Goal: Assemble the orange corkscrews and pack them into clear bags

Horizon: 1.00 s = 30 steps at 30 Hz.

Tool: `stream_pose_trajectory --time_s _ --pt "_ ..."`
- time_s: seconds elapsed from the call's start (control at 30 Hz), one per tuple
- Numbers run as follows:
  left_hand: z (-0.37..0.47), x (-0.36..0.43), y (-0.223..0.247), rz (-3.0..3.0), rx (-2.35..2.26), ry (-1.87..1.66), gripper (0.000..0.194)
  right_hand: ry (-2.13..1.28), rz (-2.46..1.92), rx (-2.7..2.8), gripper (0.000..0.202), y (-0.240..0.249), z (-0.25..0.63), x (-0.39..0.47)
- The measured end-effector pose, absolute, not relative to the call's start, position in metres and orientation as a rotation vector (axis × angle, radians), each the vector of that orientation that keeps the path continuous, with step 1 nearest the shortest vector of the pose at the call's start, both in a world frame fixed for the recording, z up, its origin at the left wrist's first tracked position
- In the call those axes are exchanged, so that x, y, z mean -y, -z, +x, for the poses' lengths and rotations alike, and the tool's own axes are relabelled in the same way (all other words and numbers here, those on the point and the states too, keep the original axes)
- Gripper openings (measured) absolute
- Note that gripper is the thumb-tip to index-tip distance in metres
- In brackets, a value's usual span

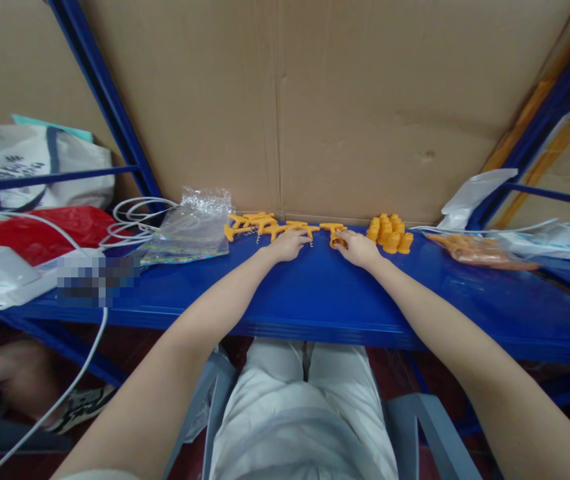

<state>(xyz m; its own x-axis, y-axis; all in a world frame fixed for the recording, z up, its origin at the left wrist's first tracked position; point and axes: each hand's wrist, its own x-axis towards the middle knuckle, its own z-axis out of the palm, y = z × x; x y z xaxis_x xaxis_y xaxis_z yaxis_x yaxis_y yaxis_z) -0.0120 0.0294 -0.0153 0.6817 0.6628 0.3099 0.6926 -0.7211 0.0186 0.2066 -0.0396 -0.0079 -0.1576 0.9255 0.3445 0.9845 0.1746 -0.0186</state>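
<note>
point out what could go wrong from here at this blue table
The left hand is right by the orange T-shaped pieces; a metal spiral on one might prick a finger.
The orange cylinders are grouped close beside the right hand, so a sideways bump could scatter them.
A white cable hangs over the front edge of the blue table and could get snagged.

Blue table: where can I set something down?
At the front, the table is bare between left forearm and right forearm, and rightward to the orange bag. Crowded: the back, with corkscrews and cups; left end, with power strip.
</note>
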Motion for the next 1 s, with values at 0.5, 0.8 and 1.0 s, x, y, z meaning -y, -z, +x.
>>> stream_pose_trajectory --time_s 0.5,0.8,1.0 --pt "0.001 -0.011 0.019 -2.882 0.961 0.586 0.051 0.275 -1.824 2.183 0.044 0.008 0.209 0.036" --pt "-0.010 -0.025 0.020 -2.953 1.106 0.338 0.044 0.268 -1.849 2.201 0.049 0.009 0.210 0.035" --pt "-0.011 -0.024 0.018 -2.970 1.091 0.355 0.044 0.207 -1.817 2.225 0.051 0.011 0.214 0.033"
